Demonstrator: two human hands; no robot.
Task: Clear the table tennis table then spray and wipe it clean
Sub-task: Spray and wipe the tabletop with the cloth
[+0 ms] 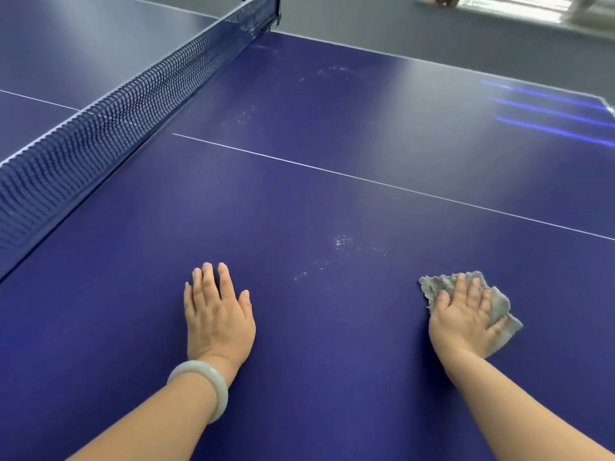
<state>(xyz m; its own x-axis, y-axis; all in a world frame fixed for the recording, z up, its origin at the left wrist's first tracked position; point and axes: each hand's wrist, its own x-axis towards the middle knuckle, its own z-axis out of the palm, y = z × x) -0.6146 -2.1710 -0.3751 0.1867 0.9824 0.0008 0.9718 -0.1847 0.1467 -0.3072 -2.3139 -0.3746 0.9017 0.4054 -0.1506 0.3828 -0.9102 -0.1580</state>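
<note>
A: Head view, looking down over our two bare forearms onto a blue table tennis table (332,201). How far along are we?

B: Nothing in view sits on the playing surface except our cloth, so the clearing looks done. The spraying looks done too: pale patches of spray droplets (341,242) glisten at lower centre, between our hands and a little above them. Fainter patches (332,69) show near the top centre, close to the net (109,128), which runs diagonally from the left edge to the top middle. The wiping, we judge, has barely begun, since those wet spots are untouched.

A: Where is the cloth?

B: A grey cloth (499,302) lies flat on the table at lower right, under our right hand (466,317).

A: And how are our hands held?

B: Our right hand presses the cloth down, palm flat, fingers straight and slightly spread, not curled round it. Our left hand (218,314), lower centre-left, rests palm down on the bare table with fingers straight and together, holding nothing. A pale bangle (203,384) circles that wrist.
</note>
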